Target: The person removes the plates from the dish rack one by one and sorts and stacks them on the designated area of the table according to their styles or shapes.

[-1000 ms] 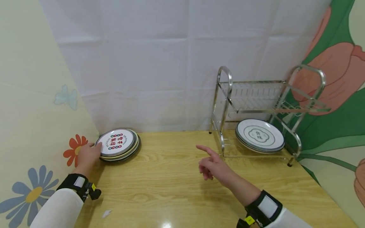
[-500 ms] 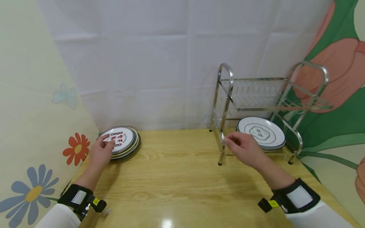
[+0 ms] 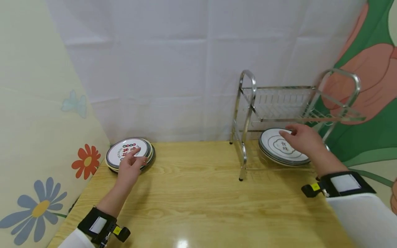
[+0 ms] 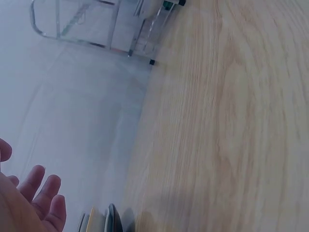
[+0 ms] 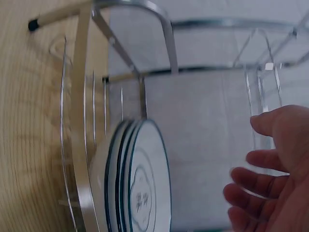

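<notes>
where a white sheet [image 3: 173, 75] backs our wooden table [image 3: 192, 199], a metal rack [image 3: 294, 120] stands on the right, a plate stack [image 3: 270, 142] on its lower level; another stack [image 3: 118, 153] lies at the table's left. beside the racked plates we hold our right hand [image 3: 305, 139] open-fingered, thumb apart; near the other pile, our left hand [image 3: 128, 168] is loose too, thumb and fingers parted.
</notes>
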`<move>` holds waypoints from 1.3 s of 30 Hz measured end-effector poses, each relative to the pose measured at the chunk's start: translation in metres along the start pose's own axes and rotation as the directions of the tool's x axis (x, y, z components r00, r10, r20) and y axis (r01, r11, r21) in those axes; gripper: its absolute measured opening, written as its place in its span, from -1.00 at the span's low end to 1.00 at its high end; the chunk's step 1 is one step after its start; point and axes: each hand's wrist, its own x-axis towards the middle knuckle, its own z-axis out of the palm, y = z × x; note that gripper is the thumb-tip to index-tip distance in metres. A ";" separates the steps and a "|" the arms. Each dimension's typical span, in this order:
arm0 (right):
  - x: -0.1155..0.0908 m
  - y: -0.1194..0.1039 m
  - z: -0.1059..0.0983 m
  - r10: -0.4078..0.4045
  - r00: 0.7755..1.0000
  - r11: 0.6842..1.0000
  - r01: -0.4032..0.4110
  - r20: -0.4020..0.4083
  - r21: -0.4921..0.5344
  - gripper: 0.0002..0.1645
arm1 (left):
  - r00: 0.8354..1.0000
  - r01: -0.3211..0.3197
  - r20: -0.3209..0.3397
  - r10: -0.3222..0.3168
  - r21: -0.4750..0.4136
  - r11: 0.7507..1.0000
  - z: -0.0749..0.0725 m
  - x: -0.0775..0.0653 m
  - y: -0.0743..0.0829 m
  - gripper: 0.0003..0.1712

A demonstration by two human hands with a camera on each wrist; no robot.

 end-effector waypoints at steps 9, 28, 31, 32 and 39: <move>0.007 0.074 0.007 0.260 0.965 0.960 -0.255 0.023 -0.114 0.01 | 0.999 0.024 0.037 -0.024 0.005 1.000 0.021 -0.012 -0.003 -0.43; -0.003 0.078 0.021 0.470 0.874 0.882 -0.471 0.126 -0.027 -0.37 | 0.993 -0.017 0.116 0.015 0.021 1.000 0.049 -0.019 -0.006 -0.41; -0.003 0.078 0.026 0.487 0.862 0.868 -0.496 0.140 0.033 -0.42 | 0.993 -0.037 0.111 0.035 0.021 0.999 0.050 -0.021 -0.005 -0.41; -0.004 0.078 0.027 0.486 0.861 0.866 -0.497 0.146 0.046 -0.43 | 0.993 -0.041 0.107 0.038 0.022 0.999 0.050 -0.020 -0.005 -0.41; -0.010 0.074 0.035 0.502 0.854 0.859 -0.511 0.136 0.032 -0.39 | 0.993 -0.037 0.115 0.033 0.034 0.999 0.049 -0.019 -0.005 -0.42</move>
